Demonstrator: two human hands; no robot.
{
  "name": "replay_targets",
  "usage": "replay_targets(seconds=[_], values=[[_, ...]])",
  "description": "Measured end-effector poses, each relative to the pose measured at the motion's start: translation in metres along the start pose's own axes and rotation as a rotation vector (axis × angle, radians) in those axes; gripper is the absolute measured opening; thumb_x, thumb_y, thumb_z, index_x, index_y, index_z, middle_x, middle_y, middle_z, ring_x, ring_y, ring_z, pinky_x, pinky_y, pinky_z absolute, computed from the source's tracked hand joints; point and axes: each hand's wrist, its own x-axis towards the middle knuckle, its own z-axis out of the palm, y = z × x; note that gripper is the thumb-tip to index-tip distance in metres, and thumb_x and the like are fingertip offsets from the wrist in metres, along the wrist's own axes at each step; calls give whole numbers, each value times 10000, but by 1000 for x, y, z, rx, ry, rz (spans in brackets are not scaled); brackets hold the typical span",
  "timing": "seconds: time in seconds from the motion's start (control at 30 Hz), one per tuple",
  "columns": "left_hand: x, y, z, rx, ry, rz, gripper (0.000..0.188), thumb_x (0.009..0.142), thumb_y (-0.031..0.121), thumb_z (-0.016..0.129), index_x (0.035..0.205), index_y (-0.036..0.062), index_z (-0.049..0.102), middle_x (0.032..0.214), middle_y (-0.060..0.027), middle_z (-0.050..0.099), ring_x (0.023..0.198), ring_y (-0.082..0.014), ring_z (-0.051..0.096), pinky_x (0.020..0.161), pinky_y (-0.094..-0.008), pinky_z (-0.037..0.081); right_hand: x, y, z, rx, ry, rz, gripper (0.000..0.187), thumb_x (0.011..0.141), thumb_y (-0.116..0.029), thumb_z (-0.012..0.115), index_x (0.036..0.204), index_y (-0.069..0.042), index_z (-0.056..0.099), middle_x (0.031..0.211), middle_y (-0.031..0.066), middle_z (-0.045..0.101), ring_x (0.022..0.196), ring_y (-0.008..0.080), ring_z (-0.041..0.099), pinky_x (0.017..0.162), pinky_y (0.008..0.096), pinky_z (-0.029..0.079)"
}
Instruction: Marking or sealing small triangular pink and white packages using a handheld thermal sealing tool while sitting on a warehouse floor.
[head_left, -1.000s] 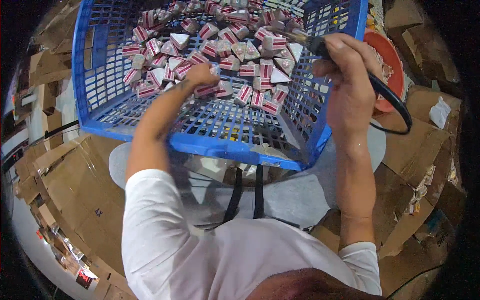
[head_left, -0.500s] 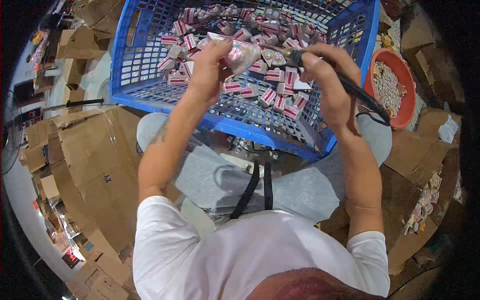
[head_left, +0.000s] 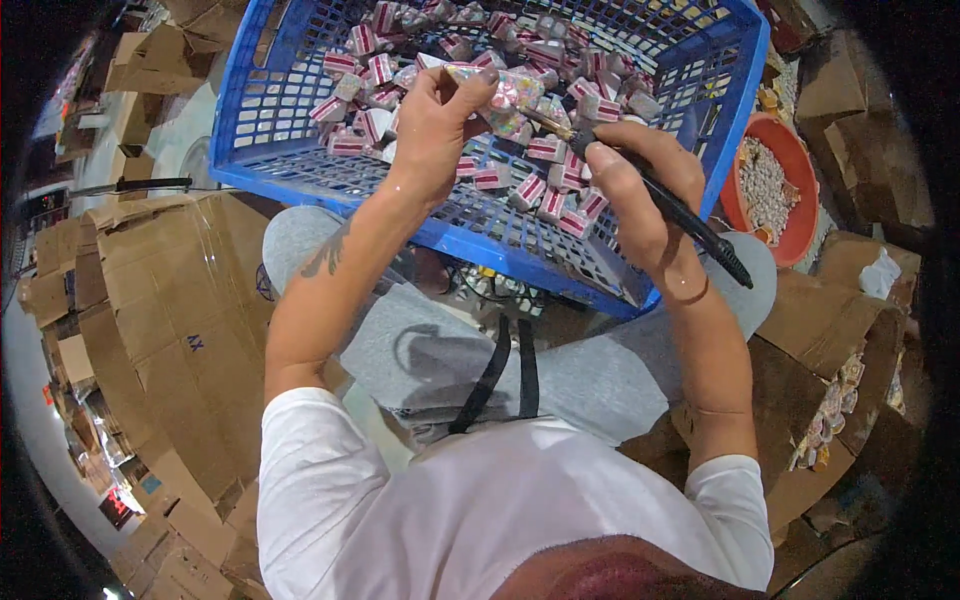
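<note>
the pastel-dotted wedge [head_left: 516, 92] is pinched between thumb and fingers of the left hand [head_left: 438, 122], above the blue basket [head_left: 480, 255], inward of its near edge. the right hand [head_left: 648, 185], closed round a black-handled tool [head_left: 690, 220], slants its tip leftward to the wedge; contact is unclear.

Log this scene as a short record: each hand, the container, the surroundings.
Left hand: holds a shiny multicoloured piece
Right hand: grips a black-handled tool angled toward that piece; contact unclear
Container: blue perforated basket holding many red-striped pieces
Right of basket: orange bowl of small pale bits
Surroundings: brown cardboard on both sides
</note>
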Motion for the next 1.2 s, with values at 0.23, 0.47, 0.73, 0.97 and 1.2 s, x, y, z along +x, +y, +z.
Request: replay_targets(seconds=[0.23, 0.47, 0.73, 0.97, 1.2], values=[[2, 2, 1, 65, -5, 18, 348, 915, 261, 688, 1109, 17, 534, 986, -61, 639, 891, -143, 652, 773, -302, 556, 1, 5, 0, 10, 11, -11, 260, 838, -231, 677, 935, 10, 694, 769, 159, 680, 678, 253, 669, 632, 349, 519], [3, -2, 4, 13, -10, 59, 394, 855, 316, 755, 960, 20, 517, 867, -32, 566, 754, -92, 557, 665, -247, 471, 3, 0, -3, -4, -19, 5, 267, 840, -235, 673, 937, 13, 693, 758, 152, 673, 676, 240, 662, 634, 341, 515], [2, -3, 3, 21, -6, 70, 405, 856, 306, 755, 985, 4, 518, 868, -43, 586, 756, -94, 566, 671, -247, 471, 3, 4, -2, -16, -12, -27, 272, 841, -240, 667, 940, 12, 693, 753, 151, 673, 672, 238, 662, 633, 341, 514], [1, -3, 3, 68, 0, 96, 422, 852, 284, 765, 1019, -10, 513, 892, -53, 599, 780, -97, 570, 703, -246, 472, 3, 2, -3, -18, -30, 1, 250, 842, -226, 665, 932, 6, 684, 741, 151, 669, 666, 250, 664, 626, 350, 513], [-4, 2, 7, 235, 25, 198, 461, 836, 277, 786, 1063, -19, 514, 903, -53, 595, 801, -101, 555, 718, -245, 464, 3, 5, -1, -40, -9, -24, 215, 834, -211, 664, 914, -13, 684, 749, 165, 670, 672, 299, 671, 632, 376, 519]])
